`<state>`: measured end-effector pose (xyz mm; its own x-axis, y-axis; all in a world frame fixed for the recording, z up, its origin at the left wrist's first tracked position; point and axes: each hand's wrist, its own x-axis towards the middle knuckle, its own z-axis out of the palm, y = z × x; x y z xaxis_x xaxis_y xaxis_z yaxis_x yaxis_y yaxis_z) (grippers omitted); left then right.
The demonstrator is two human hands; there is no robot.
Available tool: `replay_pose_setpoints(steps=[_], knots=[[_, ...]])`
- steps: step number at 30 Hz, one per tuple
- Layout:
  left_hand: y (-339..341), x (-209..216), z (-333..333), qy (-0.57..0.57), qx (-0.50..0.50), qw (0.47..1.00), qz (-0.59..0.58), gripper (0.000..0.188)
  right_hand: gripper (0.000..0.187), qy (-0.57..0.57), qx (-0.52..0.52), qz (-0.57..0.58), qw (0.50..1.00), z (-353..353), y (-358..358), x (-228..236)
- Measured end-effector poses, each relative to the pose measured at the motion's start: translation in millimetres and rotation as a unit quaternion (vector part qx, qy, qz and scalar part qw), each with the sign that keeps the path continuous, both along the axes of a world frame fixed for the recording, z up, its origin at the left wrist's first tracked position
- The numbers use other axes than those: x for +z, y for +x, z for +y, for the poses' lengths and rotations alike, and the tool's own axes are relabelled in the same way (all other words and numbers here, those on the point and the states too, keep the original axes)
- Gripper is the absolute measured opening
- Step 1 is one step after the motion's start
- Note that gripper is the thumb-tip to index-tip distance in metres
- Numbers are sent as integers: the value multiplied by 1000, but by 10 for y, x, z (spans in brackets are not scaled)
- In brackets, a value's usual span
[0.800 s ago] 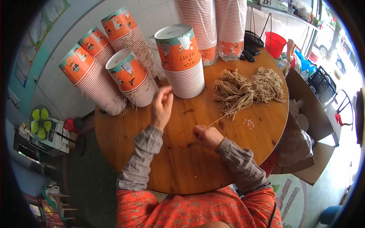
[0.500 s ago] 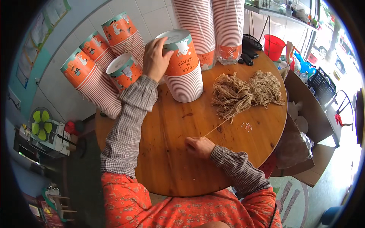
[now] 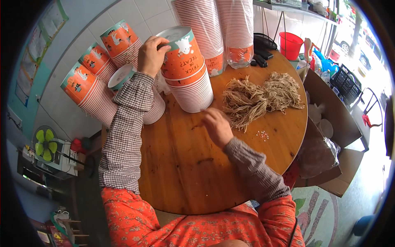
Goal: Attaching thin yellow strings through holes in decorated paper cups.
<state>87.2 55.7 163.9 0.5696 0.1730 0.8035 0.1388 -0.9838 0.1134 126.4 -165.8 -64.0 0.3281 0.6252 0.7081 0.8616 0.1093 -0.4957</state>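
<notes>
My left hand (image 3: 151,55) is closed on the rim of the top paper bucket (image 3: 183,59), an upside-down orange and teal one with a white ghost figure. That bucket sits raised on its stack, so an orange band of the one beneath shows above the white rims (image 3: 192,96). Close to the foot of this stack is my right hand (image 3: 217,126), its fingers curled together and slightly blurred; what they hold, if anything, cannot be made out. To its right lies a tied bundle of tan string (image 3: 263,99) with loose ends.
More bucket stacks (image 3: 88,92) lean at the left, one behind my left forearm. Tall plastic-wrapped stacks (image 3: 201,31) stand at the back. Small white and pink bits (image 3: 262,135) lie on the round wooden table (image 3: 177,173). Right of it are a cardboard box (image 3: 329,111) and red bucket (image 3: 290,45).
The top bucket has risen a little off the stack in my left hand. My right hand has moved up and forward toward the stack's foot; the strand stretched to it no longer shows.
</notes>
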Motion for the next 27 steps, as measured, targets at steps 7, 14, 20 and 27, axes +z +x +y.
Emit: replay_pose_setpoints(steps=[7,14,20,27], knots=[[-363,402,47,-32,-53,995,-85,20,14,20,-61,-85,994,665,411,381],[-1804,-97,-124,-299,-37,935,-185,18,10,21,20,230,973,249,264,78],[-2954,-1494,42,-664,-156,688,-248,38,14,-12,165,489,857,-33,-99,148],[-3034,-2756,-366,-848,-84,494,-173,33,14,-32,182,559,809,-115,-232,-130]])
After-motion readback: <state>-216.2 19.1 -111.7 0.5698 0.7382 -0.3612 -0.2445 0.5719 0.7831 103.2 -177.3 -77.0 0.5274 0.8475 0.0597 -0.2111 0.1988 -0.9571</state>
